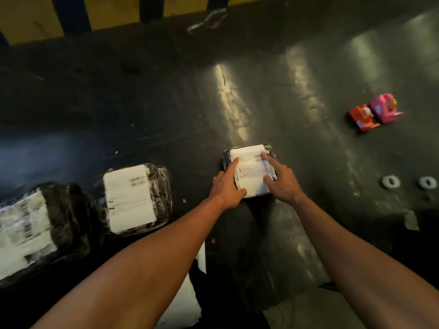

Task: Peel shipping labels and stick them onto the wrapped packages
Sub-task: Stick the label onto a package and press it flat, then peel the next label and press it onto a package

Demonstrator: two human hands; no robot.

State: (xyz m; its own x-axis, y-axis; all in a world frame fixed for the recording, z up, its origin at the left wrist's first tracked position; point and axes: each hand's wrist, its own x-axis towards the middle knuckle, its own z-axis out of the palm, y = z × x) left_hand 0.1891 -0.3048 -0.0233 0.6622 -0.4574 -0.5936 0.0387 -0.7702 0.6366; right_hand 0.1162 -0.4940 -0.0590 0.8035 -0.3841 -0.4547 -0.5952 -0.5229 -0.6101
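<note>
Both hands, left [226, 186] and right [281, 180], press down, fingers extended.

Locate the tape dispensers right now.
In the head view, the orange and pink tape dispensers sit side by side on the dark floor, far right, beyond and right of the package both hands press.

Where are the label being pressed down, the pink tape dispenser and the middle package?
label [249, 172], head view, its bare centre
pink tape dispenser [383, 108], head view, its body
middle package [164, 186], head view, black wrap
</note>
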